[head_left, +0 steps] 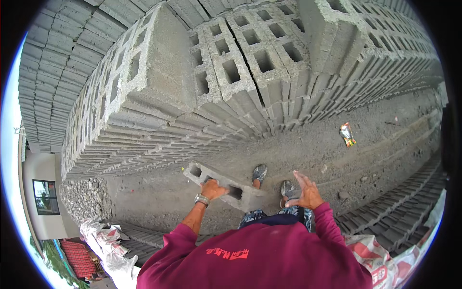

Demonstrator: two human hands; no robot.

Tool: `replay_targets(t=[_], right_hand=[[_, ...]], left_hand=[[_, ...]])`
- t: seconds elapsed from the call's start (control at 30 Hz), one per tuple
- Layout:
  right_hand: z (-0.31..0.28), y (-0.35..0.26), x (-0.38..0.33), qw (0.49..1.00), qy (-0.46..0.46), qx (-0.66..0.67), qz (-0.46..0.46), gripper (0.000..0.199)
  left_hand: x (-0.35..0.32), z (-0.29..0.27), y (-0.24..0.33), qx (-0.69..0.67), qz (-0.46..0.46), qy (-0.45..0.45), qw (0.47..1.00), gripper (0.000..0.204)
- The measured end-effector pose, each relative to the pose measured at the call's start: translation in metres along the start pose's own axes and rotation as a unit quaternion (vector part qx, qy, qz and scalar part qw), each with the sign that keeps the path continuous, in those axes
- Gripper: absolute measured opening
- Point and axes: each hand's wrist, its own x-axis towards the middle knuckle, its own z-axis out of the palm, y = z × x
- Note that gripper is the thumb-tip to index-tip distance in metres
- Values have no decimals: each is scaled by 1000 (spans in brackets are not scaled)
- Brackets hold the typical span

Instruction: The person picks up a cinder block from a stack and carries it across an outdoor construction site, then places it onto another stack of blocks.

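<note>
My left hand (213, 189) grips the hollow concrete block (226, 185) through its middle cell, holding it level above the dirt ground (308, 154), near my feet. My right hand (305, 192) is spread open and empty, out for balance. The block stacks (202, 86) stand far ahead.

A: What's the left hand (212, 189) doing?
B: Gripping a grey hollow concrete block (225, 186) through its middle hole, above the dirt ground (308, 149).
A: And the right hand (307, 191)?
B: Empty, fingers spread, near the block stacks (202, 82).
</note>
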Motion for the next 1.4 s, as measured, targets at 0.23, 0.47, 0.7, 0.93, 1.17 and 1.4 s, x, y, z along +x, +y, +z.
replay_targets(t=[0.23, 0.47, 0.7, 0.93, 1.17, 1.4], right_hand=[[7, -3, -56, 991, 76, 75, -86, 112], [25, -32, -152, 887, 399, 190, -129, 96], [14, -49, -165, 802, 534, 222, -148, 93], [-5, -110, -96, 739, 490, 416, -201, 85], [-30, -176, 43, 692, 445, 465, -327, 85], [-60, -260, 190, 724, 482, 335, -363, 82]], left_hand=[[-83, -51, 138, -27, 222, 26, 974, 53], [-169, -93, 250, 127, 495, 68, 857, 42], [-267, -153, 293, 231, 600, 175, 745, 39], [-318, -213, 263, 275, 592, 309, 692, 38], [-276, -324, 231, 316, 483, 377, 724, 36], [-185, -456, 202, 318, 396, 390, 768, 42]])
